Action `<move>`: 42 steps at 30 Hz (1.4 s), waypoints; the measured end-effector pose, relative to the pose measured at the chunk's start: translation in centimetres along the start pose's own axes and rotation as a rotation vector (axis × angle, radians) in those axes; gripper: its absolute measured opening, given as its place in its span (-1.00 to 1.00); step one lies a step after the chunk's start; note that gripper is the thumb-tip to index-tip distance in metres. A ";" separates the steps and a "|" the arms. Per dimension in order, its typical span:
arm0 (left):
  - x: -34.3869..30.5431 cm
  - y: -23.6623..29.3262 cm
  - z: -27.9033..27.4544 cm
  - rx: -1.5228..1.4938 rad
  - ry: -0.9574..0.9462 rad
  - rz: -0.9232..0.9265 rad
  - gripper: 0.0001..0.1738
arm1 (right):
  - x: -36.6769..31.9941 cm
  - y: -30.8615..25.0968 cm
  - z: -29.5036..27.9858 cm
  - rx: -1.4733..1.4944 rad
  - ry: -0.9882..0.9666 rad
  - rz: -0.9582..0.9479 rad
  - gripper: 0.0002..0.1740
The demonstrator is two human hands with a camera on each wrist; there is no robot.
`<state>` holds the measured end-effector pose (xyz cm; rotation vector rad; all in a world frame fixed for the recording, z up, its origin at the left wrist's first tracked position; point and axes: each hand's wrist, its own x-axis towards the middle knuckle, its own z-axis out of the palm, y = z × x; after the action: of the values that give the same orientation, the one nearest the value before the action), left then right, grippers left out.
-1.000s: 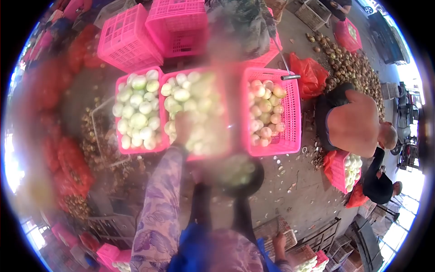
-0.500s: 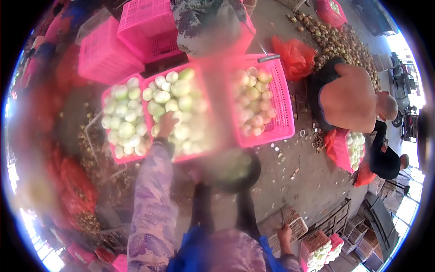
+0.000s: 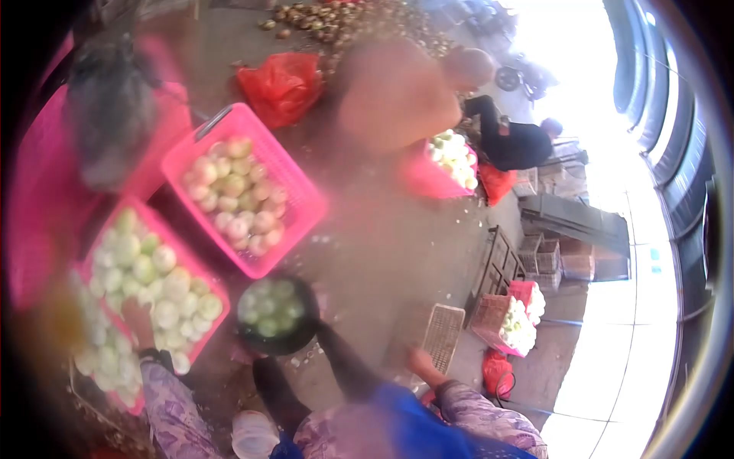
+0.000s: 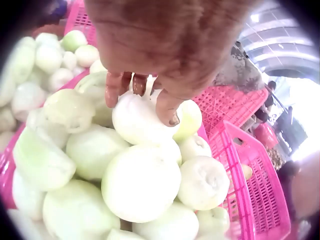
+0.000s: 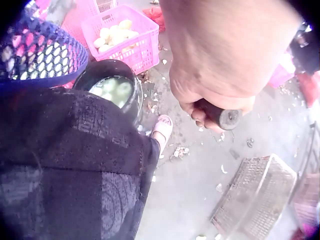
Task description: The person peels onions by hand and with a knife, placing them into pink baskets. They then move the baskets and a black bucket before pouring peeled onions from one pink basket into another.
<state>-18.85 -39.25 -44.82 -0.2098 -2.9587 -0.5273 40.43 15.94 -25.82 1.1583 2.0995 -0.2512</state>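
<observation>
My left hand reaches palm-down over a pink crate of pale peeled onions, its fingers and thumb curled round one white onion. More peeled onions lie heaped below and around it. In the head view the left hand sits over the heap, inside the crate rim. Away to the side, my right hand grips a dark handle with a round end; the rest of that tool is hidden by the hand. A black bucket with onions in liquid stands by my legs.
Another pink crate holds pinkish onions beside a red bag. A shirtless person bends near a pile of unpeeled onions. A wicker-like basket lies on the floor by my right hand.
The head view has swung to the right, so the crates now appear at the left. My left hand stays among the peeled onions, and the right hand still hangs to the side.
</observation>
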 end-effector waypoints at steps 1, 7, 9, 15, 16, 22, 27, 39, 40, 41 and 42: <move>0.4 -0.1 0.3 -0.072 -0.032 -0.024 -0.60 | 0.0 -0.6 -0.2 0.049 -0.011 0.015 -0.71; 1.8 0.9 -1.7 -0.031 -0.407 -0.162 -0.33 | 0.1 -2.4 -1.9 0.084 -0.025 -0.012 -0.67; 1.6 2.6 -2.6 0.025 -0.232 -0.051 -0.37 | 1.0 -1.0 -1.0 0.076 -0.064 -0.015 -0.66; -3.1 11.1 -6.1 0.042 0.168 -0.195 -0.56 | 4.5 -2.3 0.1 0.315 0.153 -0.036 -0.61; -4.9 13.3 -5.6 -0.166 0.121 -0.160 -0.57 | 5.3 -2.9 0.5 0.339 0.184 -0.057 -0.62; -19.2 23.8 -0.3 -0.526 -0.359 -0.366 -0.70 | 10.5 -9.2 3.7 0.714 0.162 -0.057 -0.69; -26.7 25.6 7.8 -0.556 -0.428 -0.291 -0.69 | 10.4 -14.7 3.6 1.206 -0.055 0.020 -0.78; -25.3 31.3 27.4 -0.360 -0.850 -0.223 -0.50 | 10.0 -11.2 5.4 1.284 -0.126 0.282 -0.69; -25.8 31.3 28.9 -0.331 -0.885 -0.230 -0.48 | 10.4 -10.8 5.3 1.282 -0.123 0.264 -0.69; -26.7 31.0 30.8 -0.307 -0.915 -0.234 -0.47 | 10.7 -10.0 5.5 1.278 -0.114 0.257 -0.69; -27.7 30.8 32.4 -0.292 -0.938 -0.243 -0.46 | 10.7 -9.3 5.7 1.271 -0.107 0.257 -0.70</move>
<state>9.95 -2.44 -68.84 -0.1497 -3.8177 -1.1681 32.11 14.94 -38.63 1.9878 1.5584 -1.6185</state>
